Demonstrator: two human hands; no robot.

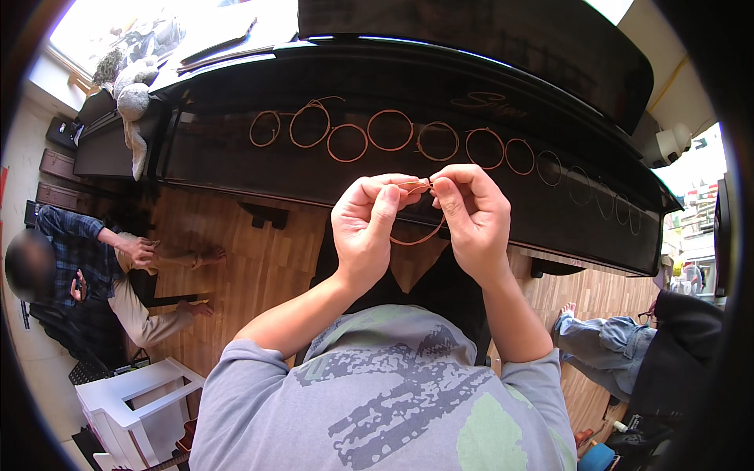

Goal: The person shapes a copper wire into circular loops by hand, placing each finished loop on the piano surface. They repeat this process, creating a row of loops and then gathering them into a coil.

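Observation:
In front of my chest I hold a coil of copper-coloured wire string with both hands, and its loop hangs below my fingers. My left hand pinches the coil between thumb and fingers. Close beside it, my right hand pinches the top of the same coil near the string's end. Beyond my hands, several similar coils lie in a curved row on a glossy black piano. Those on the left and middle, such as one coil, are copper-coloured; those toward the right, such as another coil, look thinner and greyer.
A grey plush toy hangs over the piano's left end. On the left sits a person in a plaid shirt; on the right is another in jeans. White furniture and part of a guitar are at lower left. The floor is wooden.

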